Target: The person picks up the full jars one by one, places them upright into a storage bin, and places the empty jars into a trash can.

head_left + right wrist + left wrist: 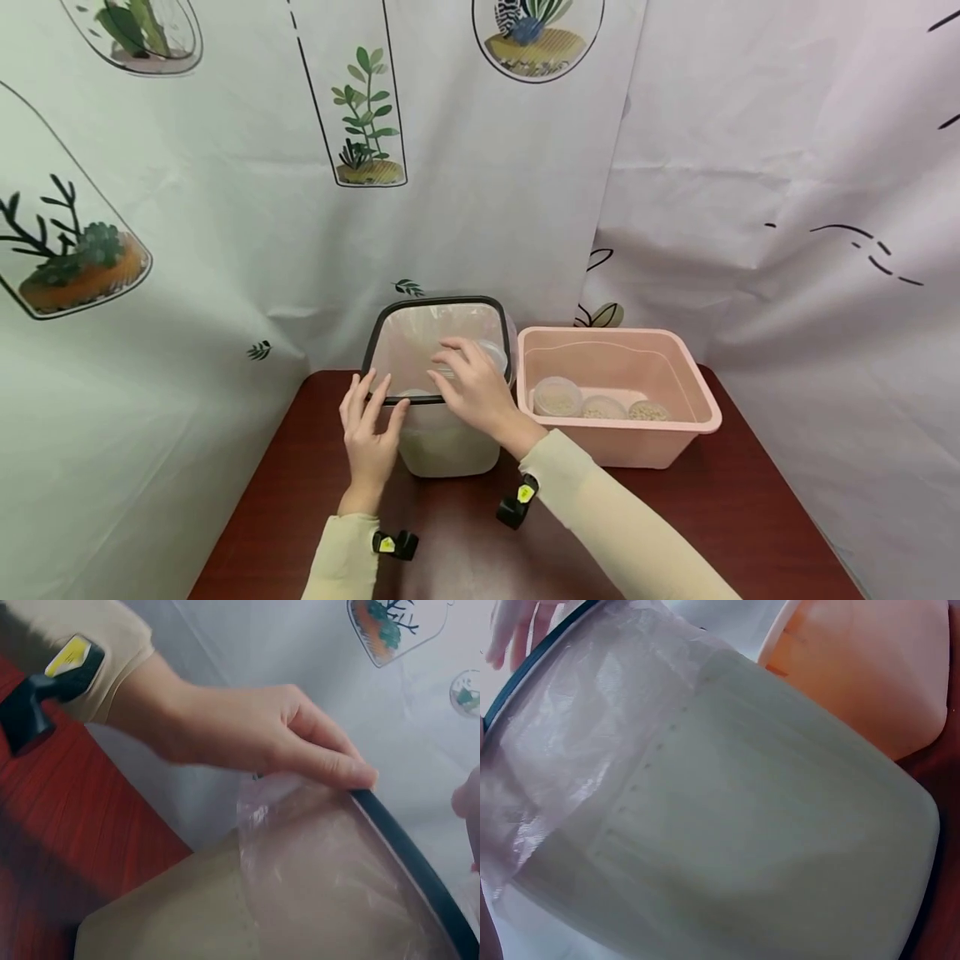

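A trash bin (450, 446) with a dark rim and clear plastic liner stands on the table. My left hand (372, 437) holds the rim at its near left corner; in the right wrist view its thumb (349, 771) presses on the dark rim (409, 855). Over the bin's mouth is my right hand (476, 387), palm down, fingers spread and lightly bent, with a gap between thumb and fingers. A clear round container (492, 354) shows inside the bin beyond this hand, partly hidden by it. Another pale round edge (414, 392) shows low behind the front rim.
To the bin's right stands a pink plastic tub (618, 427). Along its near side sit three round clear containers with pale grainy contents: one at left (557, 398), one in the middle (603, 408), one at right (648, 411). A patterned curtain (480, 208) hangs behind the table.
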A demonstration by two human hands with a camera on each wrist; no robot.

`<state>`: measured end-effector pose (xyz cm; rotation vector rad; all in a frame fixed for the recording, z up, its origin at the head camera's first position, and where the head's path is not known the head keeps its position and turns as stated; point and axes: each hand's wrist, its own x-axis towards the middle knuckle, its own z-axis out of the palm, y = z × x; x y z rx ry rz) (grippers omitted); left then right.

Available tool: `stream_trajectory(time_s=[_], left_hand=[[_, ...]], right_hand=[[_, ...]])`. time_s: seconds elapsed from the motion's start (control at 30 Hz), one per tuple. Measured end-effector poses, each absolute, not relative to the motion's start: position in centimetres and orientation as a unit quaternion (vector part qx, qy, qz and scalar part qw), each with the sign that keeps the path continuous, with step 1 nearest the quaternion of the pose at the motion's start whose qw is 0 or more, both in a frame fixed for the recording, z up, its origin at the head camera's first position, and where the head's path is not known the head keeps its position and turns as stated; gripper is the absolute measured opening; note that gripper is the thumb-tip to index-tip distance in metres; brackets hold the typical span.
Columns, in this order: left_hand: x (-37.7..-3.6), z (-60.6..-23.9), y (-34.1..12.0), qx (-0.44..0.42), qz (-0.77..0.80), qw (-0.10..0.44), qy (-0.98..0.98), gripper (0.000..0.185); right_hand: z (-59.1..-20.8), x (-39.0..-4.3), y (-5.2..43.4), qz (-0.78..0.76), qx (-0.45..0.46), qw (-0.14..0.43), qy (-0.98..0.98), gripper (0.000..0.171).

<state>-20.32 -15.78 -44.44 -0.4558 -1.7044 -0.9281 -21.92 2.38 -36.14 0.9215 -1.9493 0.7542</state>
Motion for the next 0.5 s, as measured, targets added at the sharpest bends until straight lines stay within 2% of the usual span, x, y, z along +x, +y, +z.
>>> stream_trajectory(time_s=[0.23, 0.5], left_hand=[[-19.2, -43.5, -15.9, -0.195, -0.37, 0.523, -0.743, 0.05], [-17.6, -42.5, -15.0, -0.229, -0.349, 0.517, -0.747, 0.05]], right_hand=[[-36.8, -21.0, 4.2, 0.302, 0.398, 0.454, -0.738, 0.018], [-38.4, -19.1, 6.9, 0.328, 0.417, 0.464, -0.709, 0.028]])
